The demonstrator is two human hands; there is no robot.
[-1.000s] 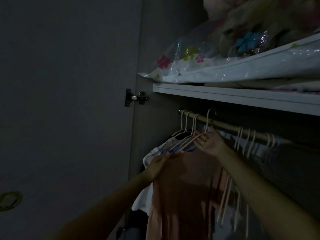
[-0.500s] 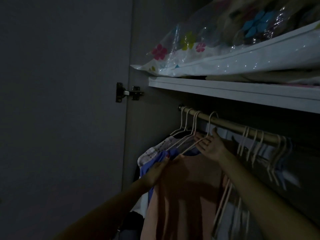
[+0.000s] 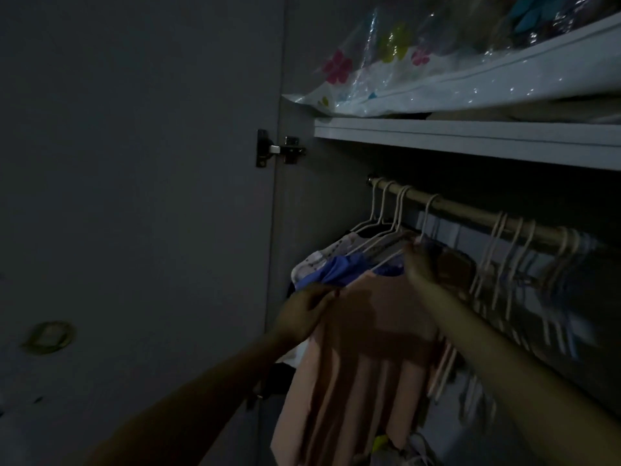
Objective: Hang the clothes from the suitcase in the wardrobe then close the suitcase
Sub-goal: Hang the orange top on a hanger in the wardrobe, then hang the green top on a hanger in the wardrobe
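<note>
Pink top (image 3: 369, 334) on hanger (image 3: 424, 223), hooked over the rail (image 3: 470, 213).
Left hand (image 3: 304, 317) pinches its shoulder; right hand (image 3: 421, 262) grips the hanger neck. Next: straighten, release.

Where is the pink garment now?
In the head view the pink garment hangs low in the middle, on a hanger on the wardrobe rail, right of the blue garment, between both hands.

I'm working in very dim light here — the wardrobe door (image 3: 134, 196) reads as flat grey. The plastic storage bag (image 3: 470, 72) on the shelf catches small glints, my arms throw a shadow across the peach garment (image 3: 363, 364), and the empty hangers (image 3: 524, 264) at right smear with motion blur.
</note>
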